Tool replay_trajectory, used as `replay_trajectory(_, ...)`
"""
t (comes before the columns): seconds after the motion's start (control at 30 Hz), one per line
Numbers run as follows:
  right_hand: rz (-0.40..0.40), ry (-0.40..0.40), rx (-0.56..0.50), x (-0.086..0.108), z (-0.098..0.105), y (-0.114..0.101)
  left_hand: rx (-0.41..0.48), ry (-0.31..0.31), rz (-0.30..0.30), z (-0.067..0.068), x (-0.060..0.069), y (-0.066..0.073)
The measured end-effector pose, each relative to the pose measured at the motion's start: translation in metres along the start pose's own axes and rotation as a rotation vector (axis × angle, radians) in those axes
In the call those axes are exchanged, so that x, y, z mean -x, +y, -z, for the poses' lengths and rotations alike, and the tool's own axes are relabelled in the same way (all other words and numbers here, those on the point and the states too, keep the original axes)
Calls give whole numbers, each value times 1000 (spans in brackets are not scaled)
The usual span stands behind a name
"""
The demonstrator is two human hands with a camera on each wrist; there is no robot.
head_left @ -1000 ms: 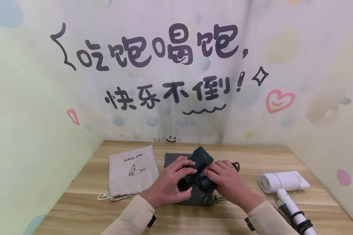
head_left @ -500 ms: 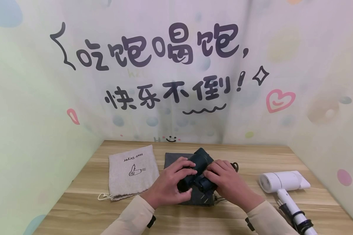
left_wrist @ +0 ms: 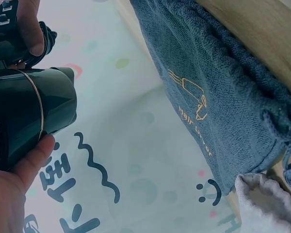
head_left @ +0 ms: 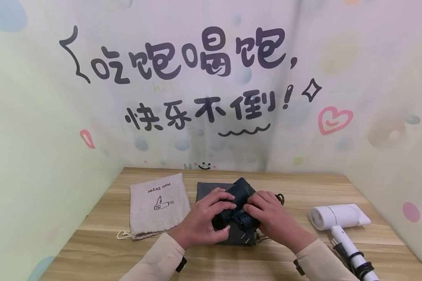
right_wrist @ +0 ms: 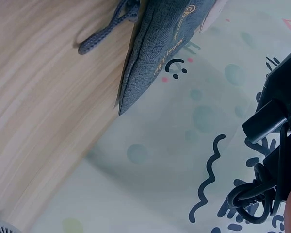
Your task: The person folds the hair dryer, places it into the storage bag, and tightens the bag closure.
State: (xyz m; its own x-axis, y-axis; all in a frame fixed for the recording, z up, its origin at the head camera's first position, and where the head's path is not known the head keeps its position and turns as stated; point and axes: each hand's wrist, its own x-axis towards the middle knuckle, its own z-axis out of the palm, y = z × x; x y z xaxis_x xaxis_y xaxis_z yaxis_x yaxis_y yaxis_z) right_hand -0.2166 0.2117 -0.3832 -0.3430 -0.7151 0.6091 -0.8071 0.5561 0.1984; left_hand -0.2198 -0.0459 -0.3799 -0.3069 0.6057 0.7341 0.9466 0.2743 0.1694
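Observation:
A dark green hair dryer (head_left: 241, 190) is held up by both hands over a dark blue drawstring bag (head_left: 205, 190). My left hand (head_left: 202, 220) grips its barrel (left_wrist: 53, 99), thumb and fingers on opposite sides. My right hand (head_left: 274, 216) holds the handle (head_left: 244, 220), which lies folded close to the barrel, together with the black cord (right_wrist: 254, 194). Two plug prongs (head_left: 246, 236) stick out below that hand. In the left wrist view the bag (left_wrist: 199, 92) shows a stitched hair dryer picture. My right palm hides part of the handle.
To the left lies a beige drawstring bag (head_left: 158, 207) printed "Hair Dryer". A white hair dryer (head_left: 337, 217) rests at the right, its black cord (head_left: 362, 269) wrapped round the handle. A printed cloth wall (head_left: 204, 148) stands behind the wooden table (head_left: 102, 242).
The dark green hair dryer has tilted and dropped very slightly in my hands. Both hands keep their grip and nearly the same place.

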Motion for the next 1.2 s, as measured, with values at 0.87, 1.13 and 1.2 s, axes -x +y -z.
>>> replay_trajectory(0.87,31,-46,11,1,-2,-1,37,-16,-4,1,2,-1)
replay_trajectory(1.13,49,-73,-4,5,-4,1,7,-42,-15,2,4,-2)
replay_trajectory(1.2,58,-79,-13,6,-3,2,-7,-50,-24,3,4,-3)
